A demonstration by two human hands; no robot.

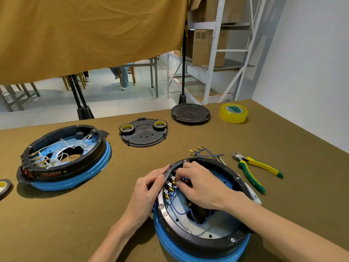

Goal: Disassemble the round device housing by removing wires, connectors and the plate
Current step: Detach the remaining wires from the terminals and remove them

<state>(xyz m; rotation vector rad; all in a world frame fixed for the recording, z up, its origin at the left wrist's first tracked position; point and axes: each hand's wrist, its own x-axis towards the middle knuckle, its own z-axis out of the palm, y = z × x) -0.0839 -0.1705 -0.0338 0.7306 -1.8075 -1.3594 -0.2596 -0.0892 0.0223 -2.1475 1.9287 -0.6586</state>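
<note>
The round device housing (pixel 200 220), black-rimmed over a blue body, stands at the near edge of the worktop (pixel 94 214), right of centre; the left hand (pixel 149 188) grips the outer rim at its left side, thumb on top and fingers curled round the edge, steadying it; the right hand (pixel 202 186) reaches inside from the right, fingertips drawn together at the row of brass spade terminals (pixel 171 186) on the inner left wall, apparently pinching a connector on a blue wire (pixel 181 209), though the exact contact is hidden under the fingers; several blue leads already freed (pixel 203 151) lie just beyond the far rim; yellow-green side cutters (pixel 255 171) rest to the right, near the housing; a second housing with white wiring (pixel 64 157) sits towards the left edge; a perforated black plate (pixel 143 133) carrying two tape rolls, a round black disc (pixel 190 112) and a roll of yellow tape (pixel 233 112) lie towards the far edge. Judgement: connector removal is in progress, with loops of wire and the inner plate remaining; pull each connector straight off its tab, gripping the metal sleeve rather than the wire; keep the left hand firm against the pull to prevent the housing shifting.
</note>
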